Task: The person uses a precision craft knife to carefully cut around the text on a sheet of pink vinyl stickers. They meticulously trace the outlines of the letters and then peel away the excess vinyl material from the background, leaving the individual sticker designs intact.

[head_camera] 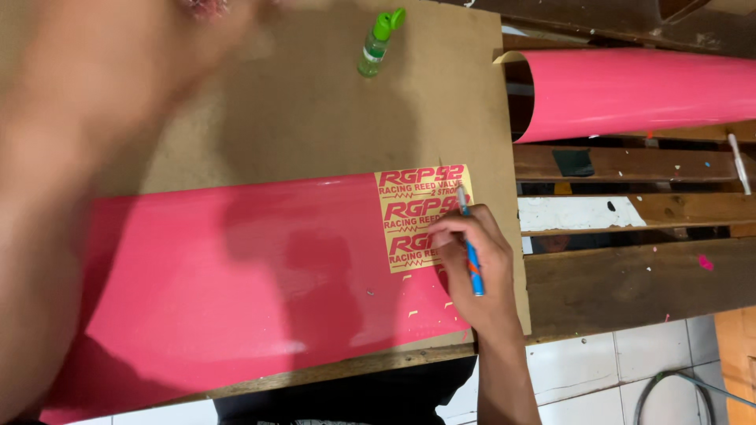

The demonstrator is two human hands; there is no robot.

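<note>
So the right hand (472, 267) fingers are gripping a blue craft knife (471, 252) on the yellow decal patch (409, 216), green bottle (378, 43) at 12 o'clock, left hand (118, 79) too blurry to tell.

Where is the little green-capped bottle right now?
In the head view the green-capped bottle lies at the top centre on the brown board, above the pink sheet and left of the pink roll.
</note>
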